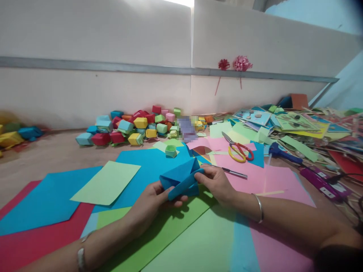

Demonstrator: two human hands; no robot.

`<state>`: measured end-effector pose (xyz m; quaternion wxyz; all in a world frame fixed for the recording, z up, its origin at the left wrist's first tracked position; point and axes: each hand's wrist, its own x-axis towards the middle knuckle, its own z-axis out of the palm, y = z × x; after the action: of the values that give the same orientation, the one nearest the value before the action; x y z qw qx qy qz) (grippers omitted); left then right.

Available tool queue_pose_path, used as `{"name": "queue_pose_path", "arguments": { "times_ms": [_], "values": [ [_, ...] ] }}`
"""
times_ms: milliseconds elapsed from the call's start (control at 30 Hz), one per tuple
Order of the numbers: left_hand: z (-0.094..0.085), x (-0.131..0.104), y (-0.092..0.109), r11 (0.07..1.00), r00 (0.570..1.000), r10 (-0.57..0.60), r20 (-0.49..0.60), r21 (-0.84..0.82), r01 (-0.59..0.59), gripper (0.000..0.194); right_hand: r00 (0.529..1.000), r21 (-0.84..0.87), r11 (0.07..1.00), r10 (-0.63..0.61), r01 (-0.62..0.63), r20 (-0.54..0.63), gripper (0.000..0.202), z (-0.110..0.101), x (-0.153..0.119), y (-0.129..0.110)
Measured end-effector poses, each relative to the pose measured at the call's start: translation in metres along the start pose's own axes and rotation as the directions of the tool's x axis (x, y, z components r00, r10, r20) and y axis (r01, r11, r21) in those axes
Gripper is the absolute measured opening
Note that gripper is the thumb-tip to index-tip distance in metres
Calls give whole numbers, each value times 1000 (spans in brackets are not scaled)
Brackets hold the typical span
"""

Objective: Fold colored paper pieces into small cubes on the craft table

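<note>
A partly folded blue paper [181, 175] is held up between my two hands, above a green sheet [170, 230]. My left hand [159, 198] supports it from the left and below, with the thumb on top and fingers underneath. At its right end, my right hand [217, 183] pinches the rolled edge between thumb and fingers. Just beyond the folded paper stands a small open green paper box [171, 151]. Scissors with red and yellow handles [238, 149] and a pen-like tool [232, 173] lie to the right on pink paper [275, 181].
Many coloured paper boxes [140, 122] are piled by the wall. A light green sheet [107, 183] lies at left over blue paper. On the right are a blue glue gun [285, 154], a purple power strip [320, 185] with cables, and heaped cards [300, 126].
</note>
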<state>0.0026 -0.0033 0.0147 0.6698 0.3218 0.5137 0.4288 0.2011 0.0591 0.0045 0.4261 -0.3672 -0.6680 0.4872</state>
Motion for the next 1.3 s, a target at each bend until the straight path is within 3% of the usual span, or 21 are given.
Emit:
{"name": "queue_pose_path", "arguments": {
  "times_ms": [133, 267, 400, 500, 600, 767, 933, 1033, 1300],
  "values": [
    [-3, -2, 2, 995, 997, 65, 32, -75, -62, 60, 997, 3, 998, 68, -68, -36, 35, 0, 2, 2],
    [-4, -3, 1, 994, 999, 49, 1, 94, -49, 56, 1000, -69, 997, 18, -20, -21, 35, 0, 0, 0],
    [-4, 0, 1, 991, 999, 39, -7, 132, -38, 54, 998, -35, 998, 51, -52, -32, 23, 0, -1, -1],
    [-3, -1, 2, 987, 999, 41, -9, 155, -40, 55, 991, 85, 989, 125, -121, -47, 40, -1, 1, 1],
    [-1, -3, 4, 985, 999, 52, -8, 165, -50, 56, 979, 188, 960, 198, -205, 54, 50, -3, 4, 1],
    [-2, -5, 7, 980, 997, 76, 11, 182, -77, 59, 960, 207, 945, 220, -254, 172, 33, -5, 6, -7],
    [-4, -7, 7, 985, 998, 45, 51, 164, -53, 54, 903, 212, 896, 328, -390, 277, 37, -8, 8, -12],
    [-2, -9, 7, 992, 998, 22, 67, 119, -30, 54, 888, 163, 899, 345, -405, 304, 32, -9, 8, -11],
    [-4, -4, 4, 990, 998, -32, 62, 138, 23, 50, 901, 164, 916, 306, -366, 307, 30, -6, 6, -12]
  ]
}}
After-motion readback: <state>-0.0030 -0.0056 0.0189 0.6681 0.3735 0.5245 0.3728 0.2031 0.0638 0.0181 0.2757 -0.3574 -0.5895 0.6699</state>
